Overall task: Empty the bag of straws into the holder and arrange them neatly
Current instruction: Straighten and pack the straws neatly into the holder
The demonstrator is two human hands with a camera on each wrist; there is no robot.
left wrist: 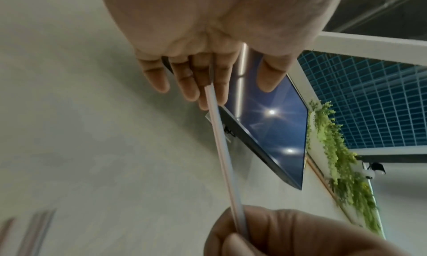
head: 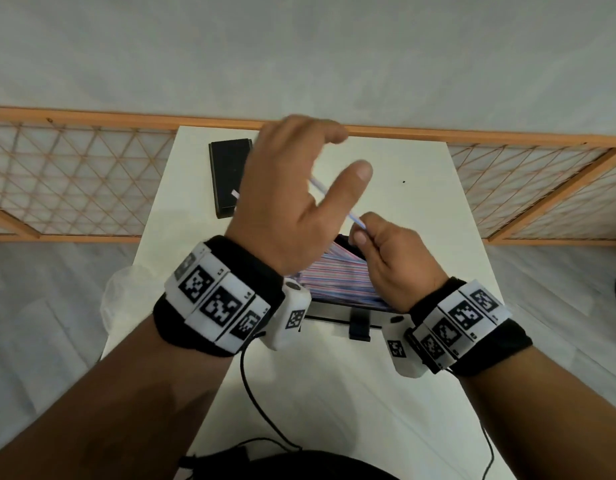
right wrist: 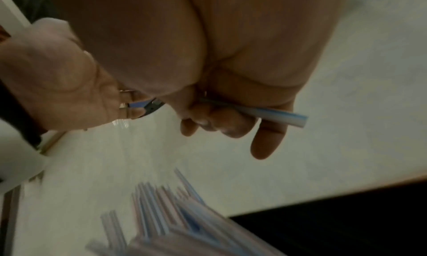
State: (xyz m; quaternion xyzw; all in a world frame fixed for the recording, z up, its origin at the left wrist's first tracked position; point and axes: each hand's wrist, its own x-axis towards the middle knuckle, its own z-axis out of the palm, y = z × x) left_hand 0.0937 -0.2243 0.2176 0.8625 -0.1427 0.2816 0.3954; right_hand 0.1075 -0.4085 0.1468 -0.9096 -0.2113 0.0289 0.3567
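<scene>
Striped straws lie stacked in the black-framed holder in the middle of the white table. Just above it my right hand pinches the near end of a single straw between thumb and curled fingers. That straw slants up and away to my raised left hand, whose fingers are spread and straight. In the left wrist view the straw runs from the left fingers down to the right hand. The right wrist view shows the straw's end sticking out past the fingers, with the blurred pile of straws below.
A black rectangular lid lies at the table's far left. A crumpled clear bag hangs off the left edge. An orange wooden lattice runs behind the table. A black cable crosses the near part of the table.
</scene>
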